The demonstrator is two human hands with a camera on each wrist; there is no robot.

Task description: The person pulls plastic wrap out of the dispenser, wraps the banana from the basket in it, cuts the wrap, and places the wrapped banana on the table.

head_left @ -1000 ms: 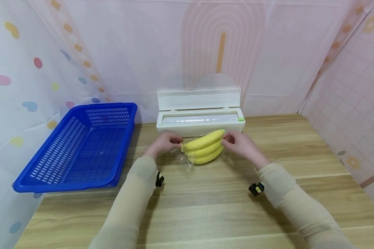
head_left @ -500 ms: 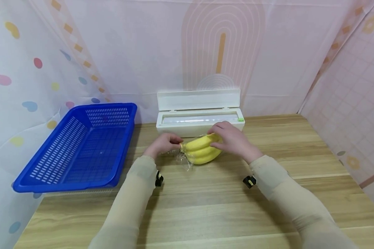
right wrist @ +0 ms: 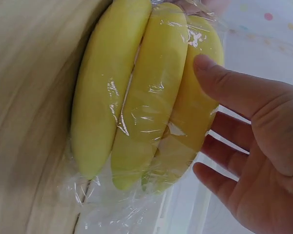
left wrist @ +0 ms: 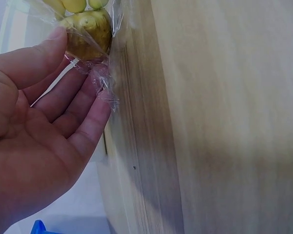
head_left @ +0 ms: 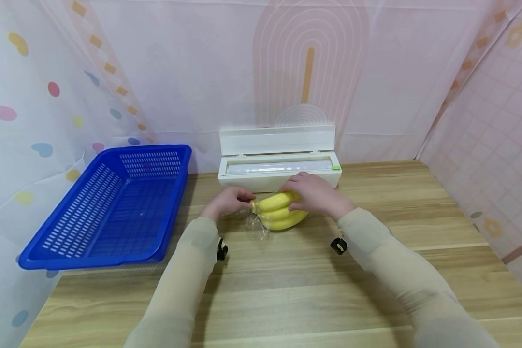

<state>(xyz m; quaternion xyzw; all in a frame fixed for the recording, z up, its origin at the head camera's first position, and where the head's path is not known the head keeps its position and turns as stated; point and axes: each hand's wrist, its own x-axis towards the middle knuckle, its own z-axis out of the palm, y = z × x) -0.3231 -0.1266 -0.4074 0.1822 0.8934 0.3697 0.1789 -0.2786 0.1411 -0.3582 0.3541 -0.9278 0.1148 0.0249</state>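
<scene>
Wrapped in clear film [head_left: 257, 228], the bananas [head_left: 280, 213] are held on the surface [head_left: 278, 280] before the white box [head_left: 248, 183], their stem end pinched by the left hand's [head_left: 227, 202] fingers, their far side apparently clasped between the right hand's [head_left: 315, 195] thumb and fingers.

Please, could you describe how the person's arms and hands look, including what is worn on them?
The left sleeve and the right sleeve are long and cream-coloured. Small black devices with pale marks sit at both wrists. The left hand and the right hand wear no gloves.
</scene>
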